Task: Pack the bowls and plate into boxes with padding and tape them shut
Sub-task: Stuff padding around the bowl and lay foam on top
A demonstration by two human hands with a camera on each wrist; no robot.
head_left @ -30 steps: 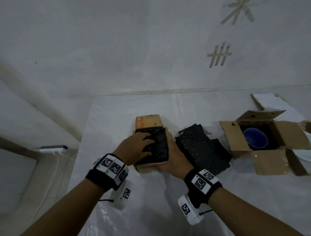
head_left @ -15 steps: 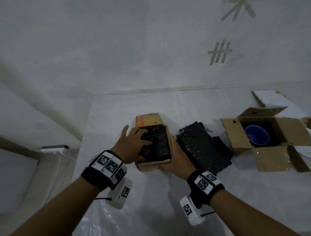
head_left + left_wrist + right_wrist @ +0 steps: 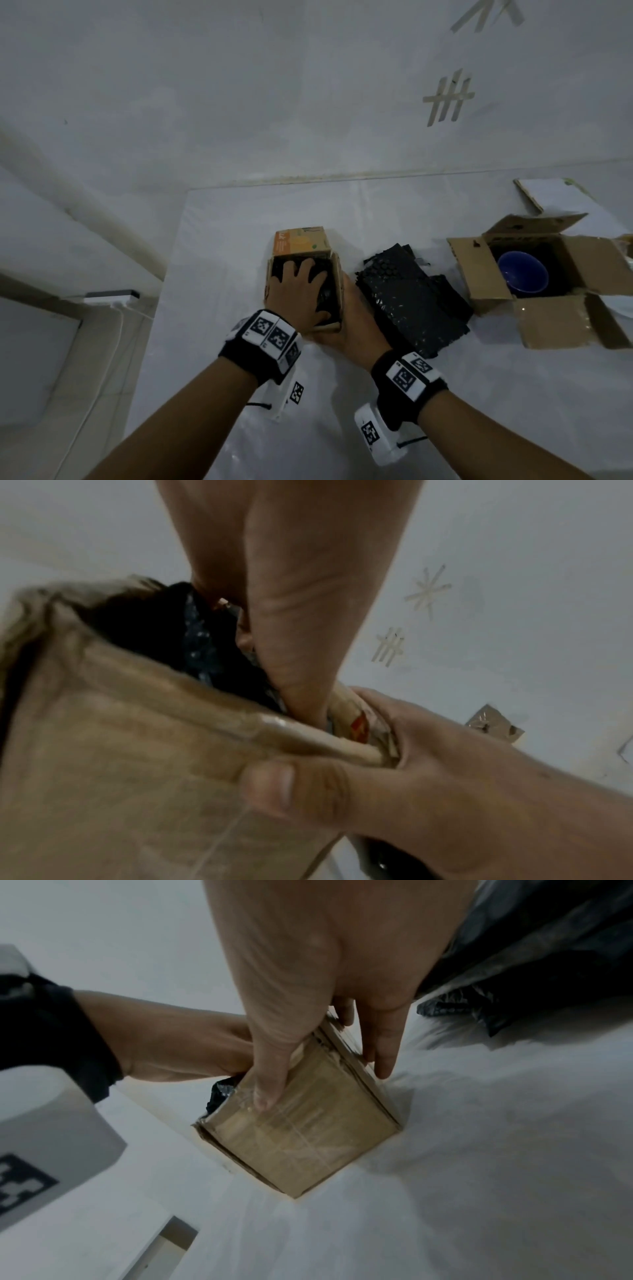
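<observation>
While the small box point(image 3: 301, 245) stands left of the black padding sheets point(image 3: 411, 301), its padding is pressed down by the flat-fingered left hand point(image 3: 296, 294); its near right corner is gripped by the right hand point(image 3: 356, 325).

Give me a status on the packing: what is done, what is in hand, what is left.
Done: the blue bowl sits on dark padding in the big open box. In hand: the left hand presses black padding down into the small box, which the right hand steadies. Left: spare black padding lies between the boxes; neither box is closed or taped. What the small box holds is hidden.
</observation>
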